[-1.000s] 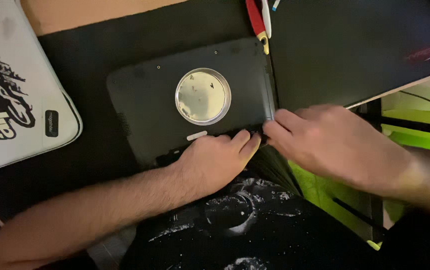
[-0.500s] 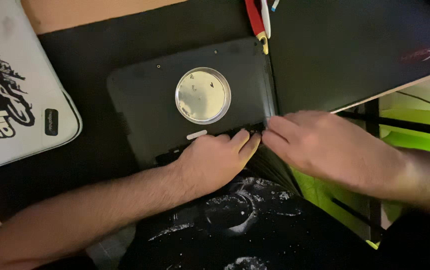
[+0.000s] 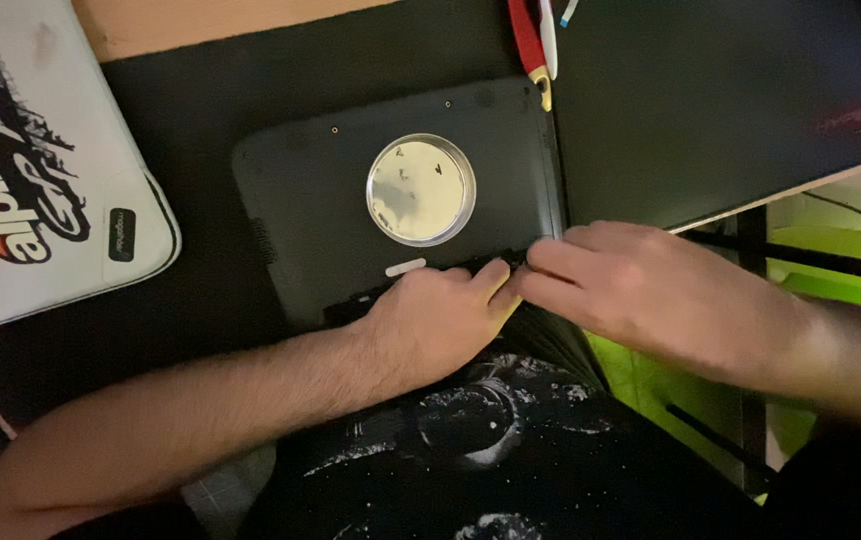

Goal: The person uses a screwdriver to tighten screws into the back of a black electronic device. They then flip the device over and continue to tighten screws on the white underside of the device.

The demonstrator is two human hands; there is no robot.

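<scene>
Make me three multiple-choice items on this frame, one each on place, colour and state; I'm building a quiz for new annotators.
1. Where does the round metal dish sit?
A. on the dark upturned device
B. on the white sleeve
C. on the person's lap

2. What colour is the tool handle at the top?
A. green
B. red
C. black

3. How are both hands placed?
A. raised in the air
B. on the device's near edge
C. gripping the dish

Answers: 1 A, the dish lies mid-panel. 2 B, it is red with a yellow tip. 3 B, the left hand and right hand meet there.

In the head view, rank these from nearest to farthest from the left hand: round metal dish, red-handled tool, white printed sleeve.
From the left hand:
1. Round metal dish, just above it on the dark laptop base.
2. Red-handled tool, top, right of centre.
3. White printed sleeve, far left.
</scene>
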